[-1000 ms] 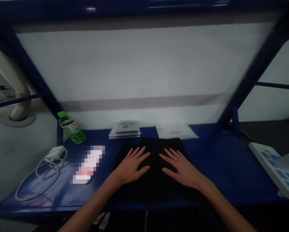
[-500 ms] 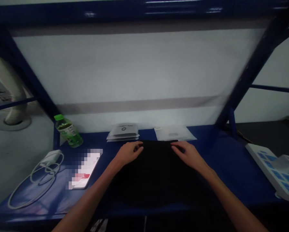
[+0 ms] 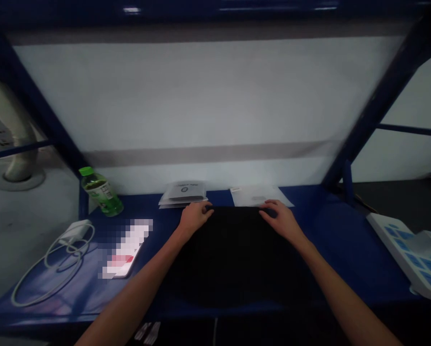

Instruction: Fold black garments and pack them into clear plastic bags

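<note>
A second ago both palms lay spread on the cloth (image 3: 233,254); now the left hand (image 3: 194,217) and the right hand (image 3: 282,219) have moved out to its far edge, and the thumb and fingers of each have drawn together there. The left hand looks to be pinching the cloth near that edge's left corner, the right hand near the right corner, with the edge running nearly straight between them. The black lies so dark that its folds, and how much is gathered in each pinch, cannot be made out. As a judgement, the work has passed from smoothing the cloth to handling its edge, with both corners under control. The cloth lies between the hands and reaches back toward the person, over the table (image 3: 330,240). Just beyond the left hand sits the stack of packets (image 3: 185,192), and just beyond the right hand a single packet (image 3: 253,194); neither hand seems to hold these, and they have not shifted on the table. Left of the left hand are the phone (image 3: 129,252), the bottle (image 3: 105,198) and the charger (image 3: 76,230), likewise unmoved. Well to the right of the right hand, the white case (image 3: 402,245) stays where it was.
</note>
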Available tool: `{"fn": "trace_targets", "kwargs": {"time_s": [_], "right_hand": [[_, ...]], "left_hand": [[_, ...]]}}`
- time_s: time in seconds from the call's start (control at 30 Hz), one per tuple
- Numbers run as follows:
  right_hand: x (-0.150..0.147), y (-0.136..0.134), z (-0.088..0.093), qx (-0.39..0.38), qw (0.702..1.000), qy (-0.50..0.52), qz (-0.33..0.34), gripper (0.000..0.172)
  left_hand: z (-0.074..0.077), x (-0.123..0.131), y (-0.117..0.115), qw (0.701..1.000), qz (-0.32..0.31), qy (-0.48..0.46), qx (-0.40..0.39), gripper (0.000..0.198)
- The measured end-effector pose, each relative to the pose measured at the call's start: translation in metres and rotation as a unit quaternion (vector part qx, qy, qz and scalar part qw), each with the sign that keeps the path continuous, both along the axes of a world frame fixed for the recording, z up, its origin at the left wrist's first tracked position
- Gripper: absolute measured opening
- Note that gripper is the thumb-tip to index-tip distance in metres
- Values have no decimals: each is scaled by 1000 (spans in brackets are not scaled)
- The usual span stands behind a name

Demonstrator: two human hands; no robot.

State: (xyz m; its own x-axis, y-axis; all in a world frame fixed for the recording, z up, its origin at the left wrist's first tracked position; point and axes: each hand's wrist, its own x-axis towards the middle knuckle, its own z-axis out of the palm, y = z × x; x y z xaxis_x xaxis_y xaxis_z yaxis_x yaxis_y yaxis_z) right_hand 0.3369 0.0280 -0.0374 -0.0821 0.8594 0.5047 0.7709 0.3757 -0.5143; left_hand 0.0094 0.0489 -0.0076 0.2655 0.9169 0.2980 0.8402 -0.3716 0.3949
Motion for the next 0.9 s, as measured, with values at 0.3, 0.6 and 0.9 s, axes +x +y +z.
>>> {"fn": "trace_targets", "kwargs": {"time_s": [0.3, 0.6, 0.9], "right_hand": [[4, -23, 16, -51, 993, 65, 83, 19], [3, -51, 16, -64, 986, 9, 157, 23], [1, -85, 11, -30, 990, 2, 136, 27]], "left_hand": [[26, -15, -15, 978, -161, -129, 17, 14], [26, -29, -40, 972, -234, -21, -22, 13], [31, -36, -64, 974, -221, 1, -41, 24]]}}
